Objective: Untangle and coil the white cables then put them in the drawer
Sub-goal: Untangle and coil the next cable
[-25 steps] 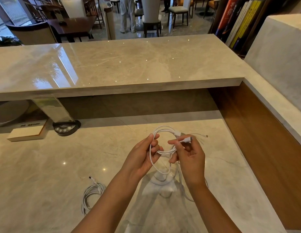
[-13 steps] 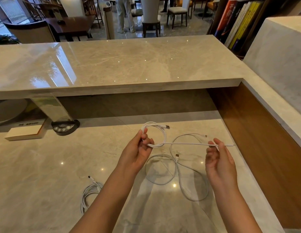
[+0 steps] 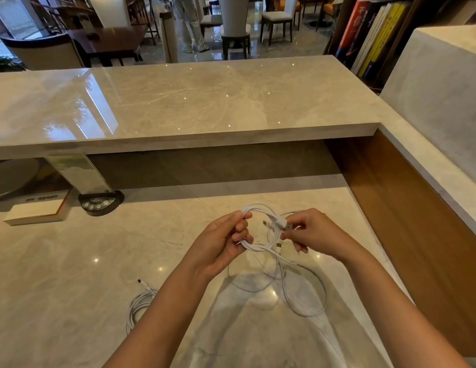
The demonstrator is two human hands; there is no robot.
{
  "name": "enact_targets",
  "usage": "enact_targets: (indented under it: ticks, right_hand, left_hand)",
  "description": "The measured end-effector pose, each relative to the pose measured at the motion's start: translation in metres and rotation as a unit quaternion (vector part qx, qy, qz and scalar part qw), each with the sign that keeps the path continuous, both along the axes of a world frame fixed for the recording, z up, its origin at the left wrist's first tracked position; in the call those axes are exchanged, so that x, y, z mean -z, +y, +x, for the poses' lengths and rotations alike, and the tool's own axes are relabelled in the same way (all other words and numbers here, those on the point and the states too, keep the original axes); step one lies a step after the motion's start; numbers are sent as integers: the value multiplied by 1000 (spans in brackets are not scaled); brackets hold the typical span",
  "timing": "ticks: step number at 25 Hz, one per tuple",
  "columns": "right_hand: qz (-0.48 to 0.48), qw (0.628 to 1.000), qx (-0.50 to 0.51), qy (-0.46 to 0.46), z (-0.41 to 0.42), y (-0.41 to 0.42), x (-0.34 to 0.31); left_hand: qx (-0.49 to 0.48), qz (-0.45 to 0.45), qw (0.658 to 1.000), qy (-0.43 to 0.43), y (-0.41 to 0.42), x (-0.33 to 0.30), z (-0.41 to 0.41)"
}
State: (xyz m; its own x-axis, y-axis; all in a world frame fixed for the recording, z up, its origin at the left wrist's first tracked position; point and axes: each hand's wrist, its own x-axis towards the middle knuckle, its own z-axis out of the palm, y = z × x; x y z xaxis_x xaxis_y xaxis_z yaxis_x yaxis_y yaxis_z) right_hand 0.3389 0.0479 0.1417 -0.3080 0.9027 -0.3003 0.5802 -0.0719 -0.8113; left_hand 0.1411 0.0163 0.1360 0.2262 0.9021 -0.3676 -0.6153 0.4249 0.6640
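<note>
We are gripping the coiled loops of a white cable (image 3: 260, 229) in our left hand (image 3: 220, 245), our right hand (image 3: 314, 235) pinching its plug end; slack is trailing below onto the worktop (image 3: 72, 261). A second coiled cable (image 3: 138, 306) is lying well left of both hands.

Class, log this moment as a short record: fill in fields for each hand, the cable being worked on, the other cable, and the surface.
left hand: left hand holds the coil of the white cable in a curled grip
right hand: right hand pinches the cable's plug end
cable slack: loose loops lie on the marble counter
other cable: coiled cable lies by the left forearm, untouched
drawer: not visible
</note>
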Motion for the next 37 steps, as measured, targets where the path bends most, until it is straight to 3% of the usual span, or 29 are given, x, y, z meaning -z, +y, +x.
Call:
enact_targets:
  ticks: [2,8,12,15,21,26,31,34,37]
  right_hand:
    - [-12,996,-67,56,-8,0,-7]
    - [-70,969,-83,220,-9,-1,-5]
    - [87,981,-75,154,-20,-10,7]
    - [189,966,-15,177,-29,-13,21]
    - [279,948,84,125,-28,-10,21]
    - [204,938,181,213,-19,0,-8]
    - [88,880,320,339,-12,7,-11]
    - [43,920,219,323,-10,4,-19]
    - [98,968,141,182,-12,0,-24]
  left_hand:
    - [-2,-12,1000,-3,-1,2,1]
    - [-53,-52,997,-23,2,12,-6]
    - [-53,-49,997,-1,2,14,0]
    - [-52,-50,997,-4,2,14,5]
    - [-7,-34,994,106,-2,20,7]
    - [33,-41,990,131,-6,21,5]
    - [69,-17,989,131,-7,13,10]
    - [83,-6,983,164,-8,10,9]
    - [104,-6,976,191,-8,9,4]
